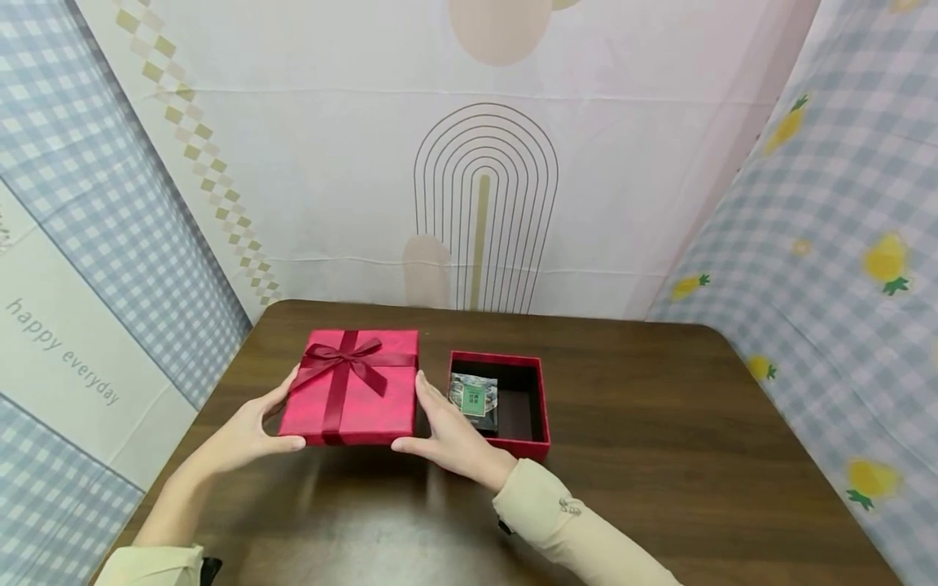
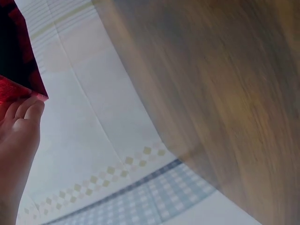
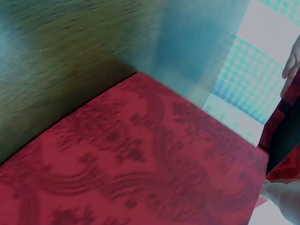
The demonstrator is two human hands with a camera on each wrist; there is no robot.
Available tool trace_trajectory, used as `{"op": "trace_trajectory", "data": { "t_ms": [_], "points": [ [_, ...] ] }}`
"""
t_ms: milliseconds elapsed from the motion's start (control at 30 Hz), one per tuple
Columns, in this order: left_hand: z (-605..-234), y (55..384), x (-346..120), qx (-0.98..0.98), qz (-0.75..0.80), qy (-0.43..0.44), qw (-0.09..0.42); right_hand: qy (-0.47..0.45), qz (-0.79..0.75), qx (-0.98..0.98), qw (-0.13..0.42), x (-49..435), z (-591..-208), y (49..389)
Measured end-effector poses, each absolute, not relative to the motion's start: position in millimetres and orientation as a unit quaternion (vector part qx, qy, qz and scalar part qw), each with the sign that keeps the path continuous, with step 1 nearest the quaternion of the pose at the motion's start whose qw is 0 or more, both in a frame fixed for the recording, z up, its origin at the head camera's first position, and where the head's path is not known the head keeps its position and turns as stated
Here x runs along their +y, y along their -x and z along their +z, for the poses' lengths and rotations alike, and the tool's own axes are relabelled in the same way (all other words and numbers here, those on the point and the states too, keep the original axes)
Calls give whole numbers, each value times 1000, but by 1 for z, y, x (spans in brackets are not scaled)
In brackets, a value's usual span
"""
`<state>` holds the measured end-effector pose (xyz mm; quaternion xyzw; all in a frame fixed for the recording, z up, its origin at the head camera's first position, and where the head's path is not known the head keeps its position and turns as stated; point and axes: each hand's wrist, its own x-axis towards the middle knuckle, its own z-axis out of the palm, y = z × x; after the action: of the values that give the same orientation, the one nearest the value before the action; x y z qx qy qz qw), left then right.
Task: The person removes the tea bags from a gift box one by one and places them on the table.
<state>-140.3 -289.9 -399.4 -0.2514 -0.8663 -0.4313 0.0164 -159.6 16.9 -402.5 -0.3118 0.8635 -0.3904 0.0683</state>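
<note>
A red gift box lid with a dark red ribbon and bow is held up off the table, left of its box. My left hand grips the lid's left side, thumb at the front corner. On the opposite side, my right hand holds it between thumb and fingers. The lid's dark hollow underside shows in the left wrist view beside the left hand. The open red box has a black inside and holds a small green-and-black packet at its left. Its patterned wall fills much of the right wrist view.
Both stand over a dark brown wooden table. A white patterned cloth hangs behind it. Blue checked cloths hang at the left and right.
</note>
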Motion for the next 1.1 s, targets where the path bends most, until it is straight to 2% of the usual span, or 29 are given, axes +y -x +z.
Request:
{"op": "trace_trajectory", "data": {
  "t_ms": [500,867,1100],
  "points": [
    [-404,137,-313,-863,-452,226,-3,306,-405,856,96,-14,-418,157],
    [-431,139,-310,-854,-456,250,-17,290,-380,871,112,-14,-439,156],
    [-446,143,-306,-834,-487,252,-60,290,-344,884,127,-10,-449,155]
  ]
}}
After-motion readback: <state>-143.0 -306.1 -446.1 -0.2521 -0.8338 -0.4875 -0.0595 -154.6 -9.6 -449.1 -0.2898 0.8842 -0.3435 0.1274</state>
